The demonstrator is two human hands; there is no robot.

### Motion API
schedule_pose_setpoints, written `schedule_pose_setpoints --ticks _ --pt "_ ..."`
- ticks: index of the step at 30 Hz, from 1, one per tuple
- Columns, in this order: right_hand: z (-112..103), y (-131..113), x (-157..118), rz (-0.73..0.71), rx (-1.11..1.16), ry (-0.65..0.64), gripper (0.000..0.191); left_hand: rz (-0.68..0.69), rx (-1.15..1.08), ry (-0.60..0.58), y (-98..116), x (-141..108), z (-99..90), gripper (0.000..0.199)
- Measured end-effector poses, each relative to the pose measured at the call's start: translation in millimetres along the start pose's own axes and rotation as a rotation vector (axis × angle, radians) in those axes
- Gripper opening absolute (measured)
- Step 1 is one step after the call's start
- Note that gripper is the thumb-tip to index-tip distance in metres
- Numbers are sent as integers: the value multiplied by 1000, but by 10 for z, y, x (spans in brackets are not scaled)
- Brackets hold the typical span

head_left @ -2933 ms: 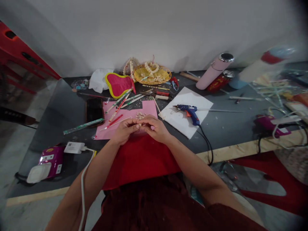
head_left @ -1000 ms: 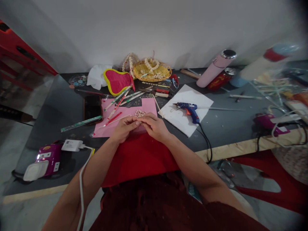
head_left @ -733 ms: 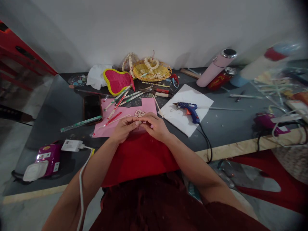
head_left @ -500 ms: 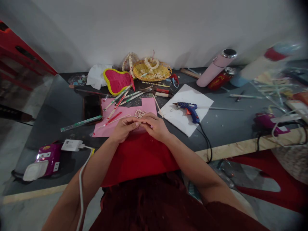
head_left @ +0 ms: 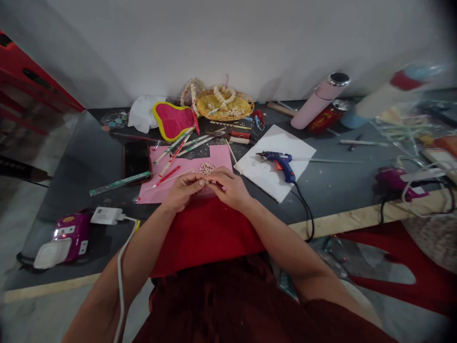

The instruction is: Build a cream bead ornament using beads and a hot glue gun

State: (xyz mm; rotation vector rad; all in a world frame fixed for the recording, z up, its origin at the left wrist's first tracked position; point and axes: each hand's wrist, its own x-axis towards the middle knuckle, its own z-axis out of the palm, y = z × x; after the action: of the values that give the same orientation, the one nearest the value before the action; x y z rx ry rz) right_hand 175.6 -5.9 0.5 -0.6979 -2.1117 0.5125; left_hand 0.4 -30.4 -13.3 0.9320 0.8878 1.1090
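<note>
My left hand [head_left: 186,189] and my right hand [head_left: 229,187] meet at the fingertips over the near edge of the pink paper [head_left: 220,153]. Both are pinched together; whatever small thing lies between the fingers is too small to make out. Just beyond the fingertips is a pile of short pale stick pieces [head_left: 206,167]. Red and green wrapped sticks [head_left: 167,176] lie on the paper to the left. A blue glue gun [head_left: 280,162] rests on a white sheet [head_left: 267,183] to the right of my right hand.
A phone [head_left: 136,159] lies left of the paper. Behind stand a wicker basket [head_left: 209,112], a pink flask [head_left: 319,102] and a red can [head_left: 328,116]. A purple power socket [head_left: 73,233] sits near left, its white cable crossing my left forearm.
</note>
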Motion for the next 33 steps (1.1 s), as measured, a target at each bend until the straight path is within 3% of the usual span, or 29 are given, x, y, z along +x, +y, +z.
schedule_pose_setpoints --ticks 18,25,33 --pt "-21 10 -10 66 37 -60 25 -13 -12 33 45 -13 57 24" --pt "1 25 -14 26 49 1 21 -13 -39 7 42 -14 47 19" --pt "-22 -13 1 60 51 -28 22 -4 16 -4 41 -16 50 23"
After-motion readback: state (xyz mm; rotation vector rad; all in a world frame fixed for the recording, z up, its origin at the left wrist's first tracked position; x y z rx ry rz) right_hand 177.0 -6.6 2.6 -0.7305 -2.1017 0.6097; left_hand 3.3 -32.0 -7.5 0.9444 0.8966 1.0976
